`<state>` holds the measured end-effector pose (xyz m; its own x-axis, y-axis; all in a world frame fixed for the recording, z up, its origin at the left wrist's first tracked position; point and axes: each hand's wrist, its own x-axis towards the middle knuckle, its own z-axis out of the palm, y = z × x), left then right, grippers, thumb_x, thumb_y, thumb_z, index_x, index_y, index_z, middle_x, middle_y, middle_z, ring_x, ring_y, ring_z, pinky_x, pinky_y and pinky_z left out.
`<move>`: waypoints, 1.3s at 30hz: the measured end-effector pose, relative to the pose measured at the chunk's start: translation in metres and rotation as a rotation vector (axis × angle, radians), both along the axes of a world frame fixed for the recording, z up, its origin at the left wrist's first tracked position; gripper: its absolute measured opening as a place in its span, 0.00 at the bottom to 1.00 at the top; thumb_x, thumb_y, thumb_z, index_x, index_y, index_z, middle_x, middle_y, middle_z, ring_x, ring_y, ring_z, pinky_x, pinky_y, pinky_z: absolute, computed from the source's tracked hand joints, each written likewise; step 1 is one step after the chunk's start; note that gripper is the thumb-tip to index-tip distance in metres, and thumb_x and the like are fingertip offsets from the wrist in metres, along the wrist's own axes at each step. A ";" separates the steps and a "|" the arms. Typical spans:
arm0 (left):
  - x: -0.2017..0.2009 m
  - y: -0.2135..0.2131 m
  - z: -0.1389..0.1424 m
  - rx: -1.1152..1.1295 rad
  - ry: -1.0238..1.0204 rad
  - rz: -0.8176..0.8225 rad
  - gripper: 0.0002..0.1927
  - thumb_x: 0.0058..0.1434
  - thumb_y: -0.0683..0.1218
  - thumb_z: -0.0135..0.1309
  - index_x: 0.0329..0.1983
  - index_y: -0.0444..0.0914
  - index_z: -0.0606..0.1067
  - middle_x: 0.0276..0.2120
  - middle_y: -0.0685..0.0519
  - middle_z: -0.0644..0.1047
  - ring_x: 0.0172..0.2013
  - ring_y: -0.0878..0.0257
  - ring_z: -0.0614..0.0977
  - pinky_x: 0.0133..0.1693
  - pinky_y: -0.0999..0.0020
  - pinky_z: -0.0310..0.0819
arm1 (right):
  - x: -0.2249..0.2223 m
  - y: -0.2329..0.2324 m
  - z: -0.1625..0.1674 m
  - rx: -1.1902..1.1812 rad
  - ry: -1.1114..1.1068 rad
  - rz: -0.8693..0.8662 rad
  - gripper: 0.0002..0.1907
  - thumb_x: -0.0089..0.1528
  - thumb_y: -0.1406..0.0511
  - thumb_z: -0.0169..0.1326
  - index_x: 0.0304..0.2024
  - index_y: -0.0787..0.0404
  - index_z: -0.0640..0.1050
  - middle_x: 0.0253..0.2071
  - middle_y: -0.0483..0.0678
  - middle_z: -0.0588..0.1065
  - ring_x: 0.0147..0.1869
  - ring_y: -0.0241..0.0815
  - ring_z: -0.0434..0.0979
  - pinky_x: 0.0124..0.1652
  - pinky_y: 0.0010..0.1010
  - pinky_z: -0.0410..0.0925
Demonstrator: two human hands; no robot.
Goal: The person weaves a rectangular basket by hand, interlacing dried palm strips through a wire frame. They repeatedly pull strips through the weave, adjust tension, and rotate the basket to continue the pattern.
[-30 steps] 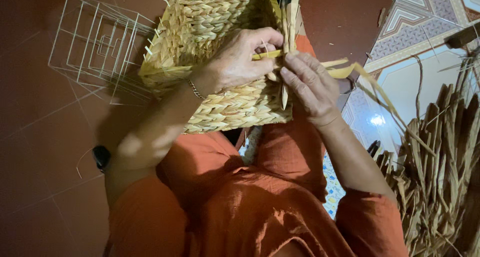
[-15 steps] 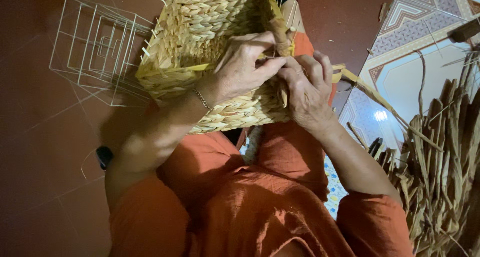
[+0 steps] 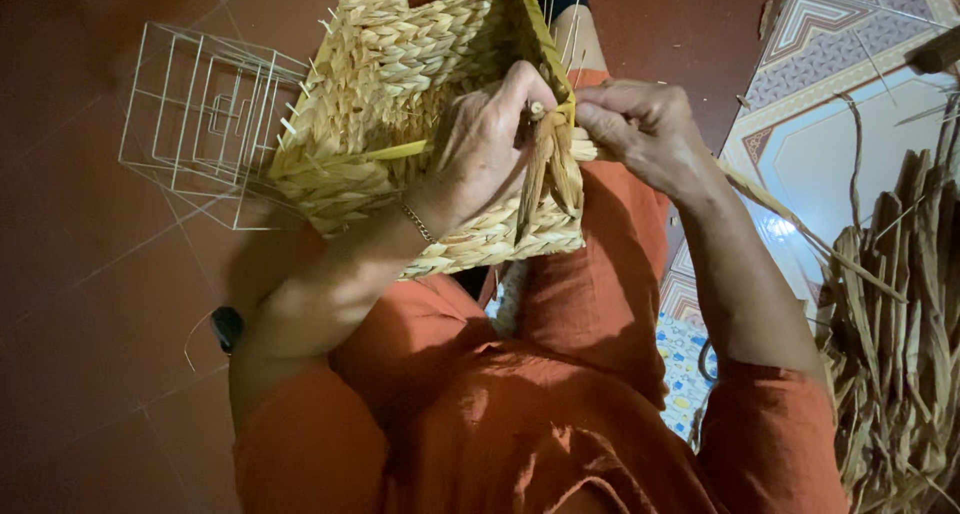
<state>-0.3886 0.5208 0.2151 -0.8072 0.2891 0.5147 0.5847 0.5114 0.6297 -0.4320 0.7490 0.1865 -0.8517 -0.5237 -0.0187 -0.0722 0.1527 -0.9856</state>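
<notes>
A square basket [image 3: 400,84] woven of pale straw braid rests tilted on my lap, over orange clothing. My left hand [image 3: 490,144] reaches inside it and pinches a bundle of dry straw strands [image 3: 548,169] at the basket's right rim. My right hand [image 3: 645,129] grips the same strands from outside the rim, fingers closed on them. A long strand [image 3: 780,214] trails off to the right from under that hand. A thin bracelet circles my left wrist.
A white wire frame [image 3: 205,119] lies on the dark red floor at the left, behind the basket. A heap of dry straw leaves [image 3: 895,314] lies at the right on a patterned mat [image 3: 840,84]. A small dark object [image 3: 228,326] sits by my left elbow.
Both hands have shifted along the rim. The yellow strand that stuck out to the right is now pulled in and hangs folded down over the basket wall.
</notes>
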 end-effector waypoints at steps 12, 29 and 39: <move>-0.010 0.004 0.010 -0.135 -0.011 0.068 0.18 0.66 0.37 0.58 0.51 0.36 0.62 0.33 0.43 0.79 0.32 0.51 0.84 0.34 0.56 0.78 | -0.035 0.003 -0.009 -0.145 -0.242 0.248 0.08 0.66 0.71 0.57 0.47 0.66 0.82 0.37 0.38 0.80 0.38 0.23 0.76 0.39 0.18 0.71; -0.001 -0.011 0.012 -0.193 -0.034 -0.166 0.35 0.55 0.33 0.48 0.68 0.46 0.70 0.31 0.50 0.74 0.33 0.57 0.77 0.39 0.60 0.80 | -0.015 -0.019 -0.065 -0.084 0.213 -0.483 0.05 0.63 0.74 0.52 0.35 0.69 0.79 0.32 0.46 0.79 0.33 0.30 0.75 0.33 0.23 0.69; 0.000 -0.013 0.014 -0.091 0.232 -0.219 0.30 0.60 0.32 0.42 0.66 0.41 0.64 0.45 0.42 0.78 0.45 0.59 0.81 0.52 0.62 0.80 | -0.059 -0.020 -0.095 -0.141 0.097 -0.671 0.10 0.66 0.67 0.54 0.31 0.66 0.75 0.27 0.47 0.76 0.28 0.36 0.74 0.28 0.28 0.69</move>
